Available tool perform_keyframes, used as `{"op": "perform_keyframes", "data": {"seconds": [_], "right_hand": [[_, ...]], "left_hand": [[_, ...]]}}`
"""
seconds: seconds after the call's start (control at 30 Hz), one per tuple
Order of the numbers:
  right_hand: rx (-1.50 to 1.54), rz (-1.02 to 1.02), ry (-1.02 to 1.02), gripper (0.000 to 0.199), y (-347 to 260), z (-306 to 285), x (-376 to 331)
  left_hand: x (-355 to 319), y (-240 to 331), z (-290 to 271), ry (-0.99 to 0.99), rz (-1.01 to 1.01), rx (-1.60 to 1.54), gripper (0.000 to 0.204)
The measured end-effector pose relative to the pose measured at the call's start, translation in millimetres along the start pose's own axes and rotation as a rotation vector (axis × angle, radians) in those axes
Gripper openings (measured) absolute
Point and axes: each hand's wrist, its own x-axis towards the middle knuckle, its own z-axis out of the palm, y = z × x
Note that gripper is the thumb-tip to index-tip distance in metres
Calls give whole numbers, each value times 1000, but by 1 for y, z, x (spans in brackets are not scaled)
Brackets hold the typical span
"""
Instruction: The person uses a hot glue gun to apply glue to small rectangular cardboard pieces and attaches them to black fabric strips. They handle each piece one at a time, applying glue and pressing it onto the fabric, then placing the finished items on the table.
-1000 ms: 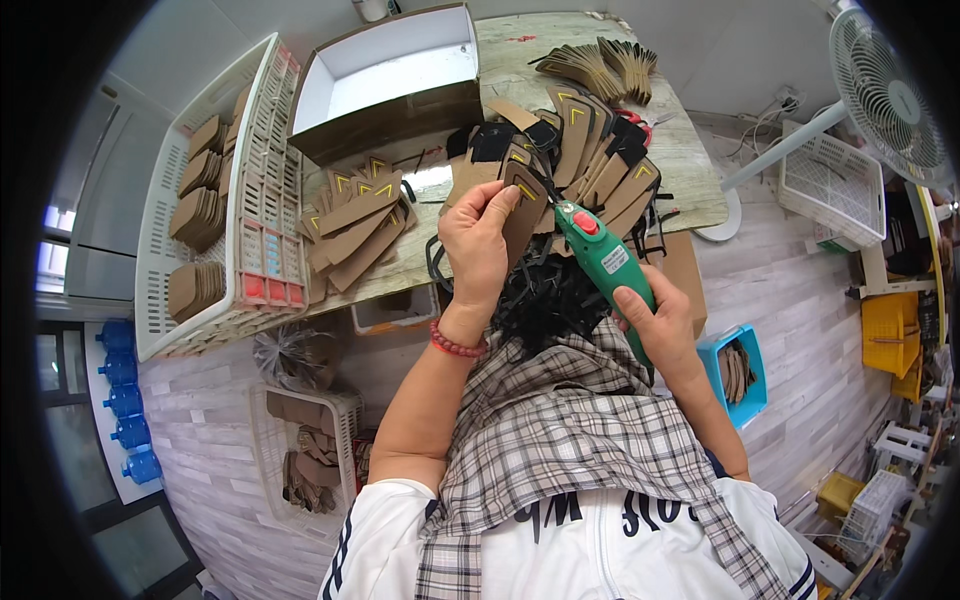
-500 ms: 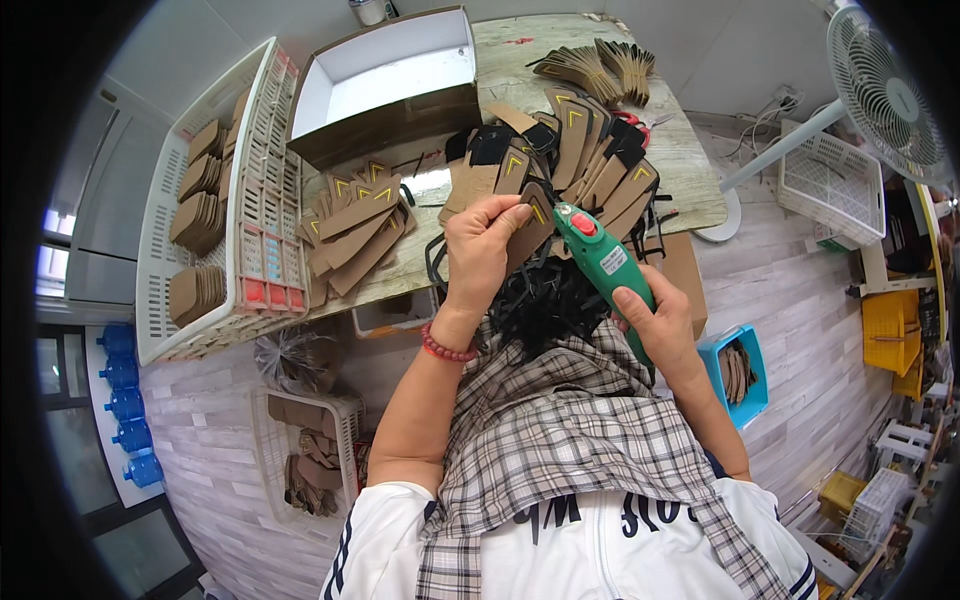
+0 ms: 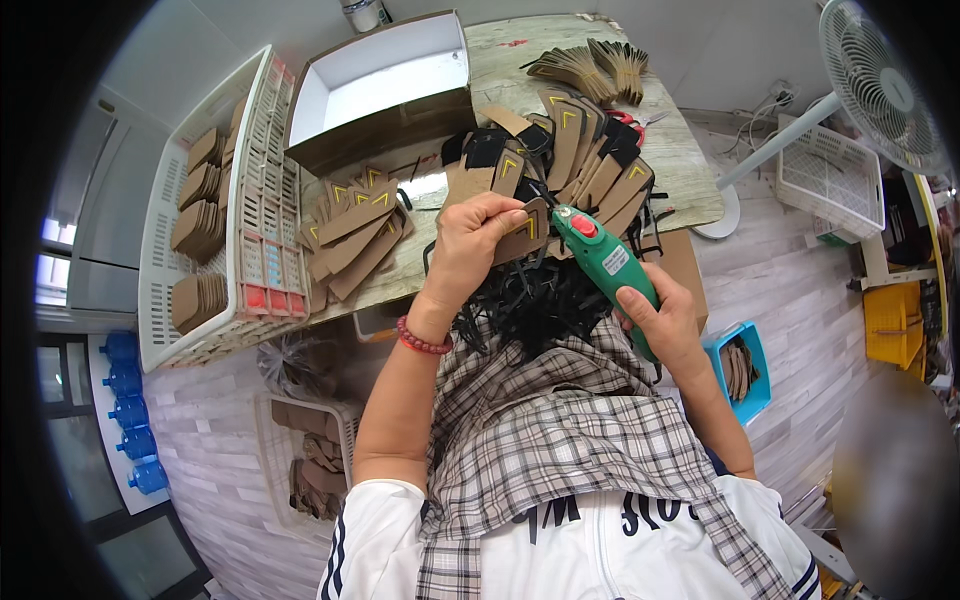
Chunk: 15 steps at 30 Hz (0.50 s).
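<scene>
My left hand [image 3: 474, 243] pinches a flat tan-brown piece [image 3: 526, 232] with dark edging and a yellow angled mark. Wrapped in my right hand [image 3: 664, 318] is a green handheld electric cutter [image 3: 604, 262] with a red button. Its metal head lies right at the piece's right edge; whether it touches I cannot tell. Below both hands, a tangle of black trimmed strips [image 3: 535, 300] lies on the checked apron [image 3: 580, 430]. Beyond the held piece, similar tan pieces [image 3: 568, 135] with black parts are heaped on the table.
The worktable [image 3: 500, 45] also carries an open box [image 3: 385, 85], a loose pile of marked pieces [image 3: 355, 230], fanned bundles [image 3: 575, 72] and red-handled scissors [image 3: 628, 122]. A white crate [image 3: 262, 220] of stacked pieces stands left. On the right are a blue bin [image 3: 757, 400] and a fan [image 3: 880, 90].
My left hand has shifted slightly left and down, and the held piece has turned so its edge stands more upright beside the cutter head. The cutter stays in my right hand.
</scene>
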Motion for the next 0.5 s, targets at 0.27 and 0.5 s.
{"op": "perform_keyframes", "data": {"seconds": [0.27, 0.5], "right_hand": [[-37, 7, -18, 36, -1, -6, -1], [-18, 54, -47, 37, 8, 3, -3]], "left_hand": [[9, 20, -13, -152, 41, 225, 13], [5, 14, -39, -180, -14, 300, 13]]}}
